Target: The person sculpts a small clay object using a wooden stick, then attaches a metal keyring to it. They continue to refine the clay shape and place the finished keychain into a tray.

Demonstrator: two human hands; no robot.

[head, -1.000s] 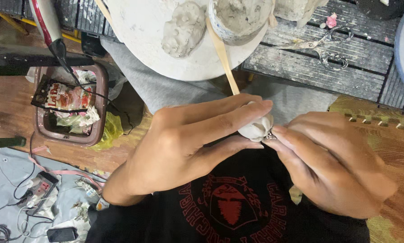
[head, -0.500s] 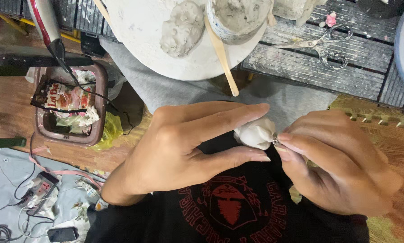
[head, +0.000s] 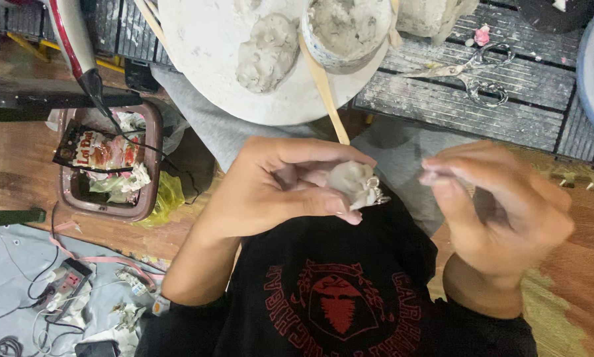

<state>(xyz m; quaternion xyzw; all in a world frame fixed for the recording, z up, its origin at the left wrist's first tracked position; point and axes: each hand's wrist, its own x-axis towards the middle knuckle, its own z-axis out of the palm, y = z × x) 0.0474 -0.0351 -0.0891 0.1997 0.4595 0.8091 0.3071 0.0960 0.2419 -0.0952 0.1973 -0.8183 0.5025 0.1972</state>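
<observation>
The left hand point(head: 277, 188) pinches a small lump of white clay point(head: 351, 183) between thumb and fingers, above the lap. The right hand point(head: 502, 211) hangs just beside it, apart, fingertips pressed together; whether they hold anything I cannot tell.

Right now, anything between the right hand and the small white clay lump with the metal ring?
Nothing. The head view shows only grey trouser cloth behind the gap between the right hand and the small white clay lump, which the left hand pinches.
</observation>
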